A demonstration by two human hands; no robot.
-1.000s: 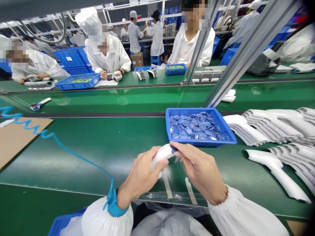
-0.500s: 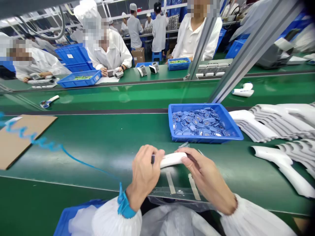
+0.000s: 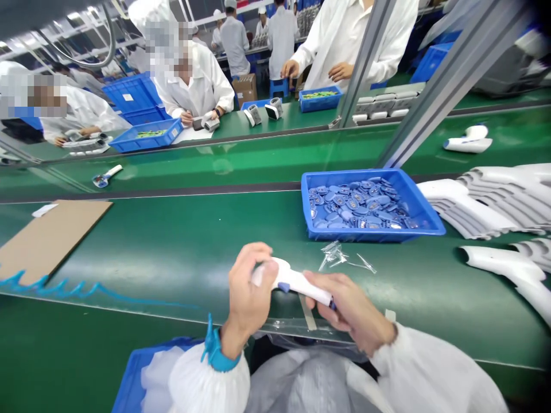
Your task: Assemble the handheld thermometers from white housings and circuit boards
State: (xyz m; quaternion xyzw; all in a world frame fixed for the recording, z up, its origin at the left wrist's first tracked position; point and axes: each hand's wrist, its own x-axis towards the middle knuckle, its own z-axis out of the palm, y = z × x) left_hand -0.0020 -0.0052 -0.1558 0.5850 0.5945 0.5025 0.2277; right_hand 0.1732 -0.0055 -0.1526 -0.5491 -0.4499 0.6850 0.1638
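One long green bench stretches right across, twelve o'clock dead ahead of us! Between one and two o'clock we've got rows of white shells, nested tight. Just beside those, towards one, sits our blue tray, piled with small blue parts. Swing round to ten o'clock: a flat sheet of cardboard, well apart from the tray. Now, close in! At eleven our left hand is closed around the wide end of a white device; at one our right hand is gripping its slim end, so both hands have it, at twelve, over the near side of the bench. A blue band wraps our left wrist. Clear plastic scraps lie just past the right hand, between twelve and one. Smallest of all: a blue button on the device's near edge.
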